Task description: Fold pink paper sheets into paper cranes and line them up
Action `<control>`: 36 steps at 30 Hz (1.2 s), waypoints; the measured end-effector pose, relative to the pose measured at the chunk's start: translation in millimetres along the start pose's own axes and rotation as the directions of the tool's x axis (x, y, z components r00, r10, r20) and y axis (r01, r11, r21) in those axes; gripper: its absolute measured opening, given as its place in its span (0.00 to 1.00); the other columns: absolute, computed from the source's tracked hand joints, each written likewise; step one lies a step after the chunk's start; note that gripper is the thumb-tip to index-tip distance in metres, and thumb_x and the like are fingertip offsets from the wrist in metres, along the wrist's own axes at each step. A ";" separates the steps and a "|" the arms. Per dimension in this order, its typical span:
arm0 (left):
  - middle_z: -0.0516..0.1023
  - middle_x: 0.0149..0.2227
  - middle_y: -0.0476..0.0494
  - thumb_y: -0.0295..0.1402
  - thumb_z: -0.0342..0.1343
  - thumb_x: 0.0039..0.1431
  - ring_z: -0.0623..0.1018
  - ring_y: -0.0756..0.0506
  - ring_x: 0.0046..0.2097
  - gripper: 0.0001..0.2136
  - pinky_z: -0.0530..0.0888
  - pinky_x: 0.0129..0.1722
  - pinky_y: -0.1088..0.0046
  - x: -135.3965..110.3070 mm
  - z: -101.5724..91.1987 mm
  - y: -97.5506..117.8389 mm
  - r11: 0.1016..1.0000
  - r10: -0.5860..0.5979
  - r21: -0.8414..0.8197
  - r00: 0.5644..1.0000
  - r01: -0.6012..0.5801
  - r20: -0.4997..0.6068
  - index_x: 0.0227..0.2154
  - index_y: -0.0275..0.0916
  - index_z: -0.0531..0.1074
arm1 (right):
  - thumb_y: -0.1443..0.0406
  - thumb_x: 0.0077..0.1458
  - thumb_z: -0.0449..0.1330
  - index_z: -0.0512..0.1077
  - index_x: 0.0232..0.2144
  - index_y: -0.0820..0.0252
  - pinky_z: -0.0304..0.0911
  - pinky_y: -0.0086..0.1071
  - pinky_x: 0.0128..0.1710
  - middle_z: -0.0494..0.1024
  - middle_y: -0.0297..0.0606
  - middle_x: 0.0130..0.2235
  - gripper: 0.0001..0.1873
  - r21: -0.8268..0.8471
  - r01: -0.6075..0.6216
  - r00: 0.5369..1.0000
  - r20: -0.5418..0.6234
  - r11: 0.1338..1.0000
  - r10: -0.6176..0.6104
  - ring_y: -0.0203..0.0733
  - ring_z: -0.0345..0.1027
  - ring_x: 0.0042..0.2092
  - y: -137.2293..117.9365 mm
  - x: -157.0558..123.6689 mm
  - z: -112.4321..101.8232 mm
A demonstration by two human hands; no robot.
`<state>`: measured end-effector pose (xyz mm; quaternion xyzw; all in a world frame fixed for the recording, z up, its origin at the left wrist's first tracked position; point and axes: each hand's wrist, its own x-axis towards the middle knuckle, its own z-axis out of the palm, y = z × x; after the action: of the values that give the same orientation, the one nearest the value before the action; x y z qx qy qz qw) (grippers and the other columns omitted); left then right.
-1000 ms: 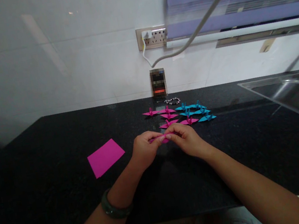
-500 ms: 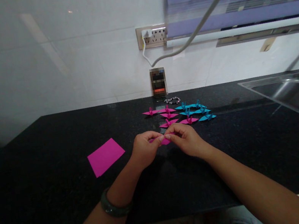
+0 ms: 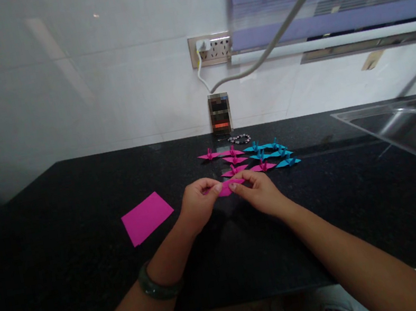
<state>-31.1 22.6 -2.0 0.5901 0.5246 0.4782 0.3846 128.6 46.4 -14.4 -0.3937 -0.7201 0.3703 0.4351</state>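
Observation:
A small folded piece of pink paper is pinched between my two hands, just above the dark counter. My left hand grips its left end with thumb and fingers. At the other end, my right hand presses its thumb onto the paper, fingers behind it. Parts of the paper are hidden by the fingers. Right beyond my hands stand several pink paper cranes and, to their right, several blue paper cranes. Flat pink paper sheets lie to the left of my left hand.
A beaded bracelet lies behind the cranes. A phone-like object, pixelated, leans on the tiled wall below a socket with a white plug and cable. At the right is a metal sink. The black counter has a front edge near me.
My thumbs have moved apart along the folded pink paper, so more of its middle shows. The cranes and the flat sheets stay where they were.

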 end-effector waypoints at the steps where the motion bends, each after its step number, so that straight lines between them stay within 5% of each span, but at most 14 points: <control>1: 0.73 0.23 0.47 0.35 0.54 0.46 0.70 0.51 0.26 0.08 0.65 0.27 0.77 0.4 0.1 -0.9 1.000 0.006 0.004 1.000 -0.006 -0.006 0.24 0.34 0.71 | 0.61 0.48 0.56 0.70 0.30 0.61 0.61 0.30 0.29 0.72 0.35 0.27 0.09 0.018 -0.010 1.000 -0.005 1.000 0.010 0.35 0.64 0.29 2.0 0.8 0.1; 11: 0.71 0.22 0.49 0.40 0.54 0.47 0.68 0.52 0.26 0.12 0.63 0.28 0.77 -3.3 -0.9 5.7 0.997 0.028 0.063 0.987 -0.039 0.156 0.23 0.35 0.73 | 0.63 0.49 0.56 0.67 0.34 0.59 0.56 0.25 0.22 0.66 0.31 0.24 0.09 0.107 -0.014 0.996 0.090 0.994 0.004 0.31 0.58 0.23 -4.9 -0.6 -2.0; 15: 0.69 0.20 0.51 0.38 0.56 0.45 0.66 0.53 0.24 0.10 0.63 0.27 0.77 -2.2 -1.7 3.5 0.995 -0.031 -0.092 0.996 0.039 0.085 0.21 0.35 0.73 | 0.61 0.46 0.59 0.62 0.40 0.58 0.56 0.25 0.21 0.65 0.28 0.23 0.18 0.284 -0.058 0.998 0.050 0.957 0.046 0.30 0.58 0.22 -3.5 -0.1 1.6; 22: 0.75 0.27 0.47 0.35 0.59 0.43 0.72 0.51 0.29 0.10 0.67 0.33 0.74 -3.1 5.0 -2.0 0.881 -0.145 -0.443 0.986 0.168 0.085 0.29 0.35 0.74 | 0.62 0.45 0.58 0.67 0.24 0.62 0.55 0.26 0.23 0.65 0.30 0.22 0.08 0.166 -0.066 0.996 0.066 0.984 0.056 0.30 0.57 0.23 -4.7 -2.3 5.4; 27: 0.75 0.27 0.46 0.32 0.61 0.41 0.72 0.52 0.29 0.10 0.67 0.32 0.75 -6.3 7.5 0.6 0.882 -0.131 -0.430 0.977 0.191 0.165 0.28 0.33 0.74 | 0.63 0.46 0.56 0.67 0.27 0.61 0.56 0.26 0.24 0.66 0.31 0.24 0.07 0.227 -0.045 0.996 -0.059 0.973 0.060 0.31 0.58 0.24 -5.2 -0.4 3.3; 36: 0.74 0.27 0.48 0.31 0.63 0.38 0.73 0.52 0.27 0.17 0.69 0.29 0.75 -5.6 9.9 -0.5 0.876 -0.148 -0.447 0.984 0.179 0.103 0.35 0.35 0.68 | 0.62 0.47 0.56 0.67 0.31 0.61 0.58 0.26 0.21 0.67 0.32 0.25 0.08 0.262 -0.072 0.997 0.006 0.962 0.073 0.31 0.59 0.23 -3.1 0.5 2.8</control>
<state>-21.6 17.6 -5.9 0.4526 0.4332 0.5337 0.5679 125.1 45.1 -12.6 -0.3594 -0.6492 0.4770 0.4709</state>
